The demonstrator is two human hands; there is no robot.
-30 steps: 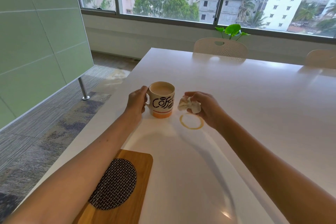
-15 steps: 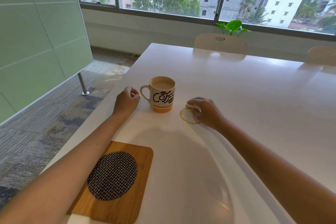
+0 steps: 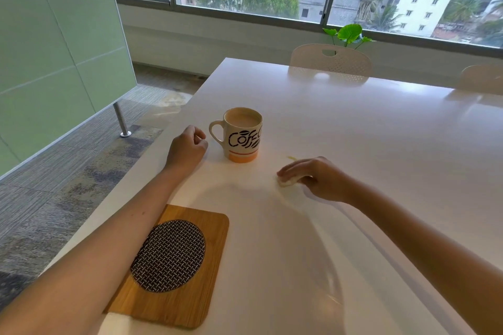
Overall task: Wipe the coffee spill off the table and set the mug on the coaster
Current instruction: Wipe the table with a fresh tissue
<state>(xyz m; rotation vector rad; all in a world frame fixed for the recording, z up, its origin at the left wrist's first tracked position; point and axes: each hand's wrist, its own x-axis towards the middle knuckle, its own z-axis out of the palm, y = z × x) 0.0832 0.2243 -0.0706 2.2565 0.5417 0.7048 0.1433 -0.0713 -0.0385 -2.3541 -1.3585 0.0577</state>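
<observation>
A cream mug [image 3: 242, 136] with black lettering and an orange base stands full of milky coffee on the white table [image 3: 353, 130]. My left hand [image 3: 187, 147] rests loosely curled just left of its handle, apart from it. To the mug's right, my right hand [image 3: 317, 178] presses a crumpled white tissue [image 3: 285, 182] flat on the tabletop. Only a faint yellowish streak of the coffee spill [image 3: 291, 157] shows beyond the fingers. The coaster [image 3: 174, 258], a wooden square with a round woven insert, lies near the front edge, partly under my left forearm.
The table's left edge runs close to my left arm, with carpet below. A green partition [image 3: 54, 57] on a metal leg stands at the left. Two white chairs [image 3: 330, 60] are pushed in at the far side, a plant behind them.
My left hand let go of the mug handle and rests beside it. My right hand lowered the tissue onto the coffee ring and swept over it; the ring is almost all gone.
</observation>
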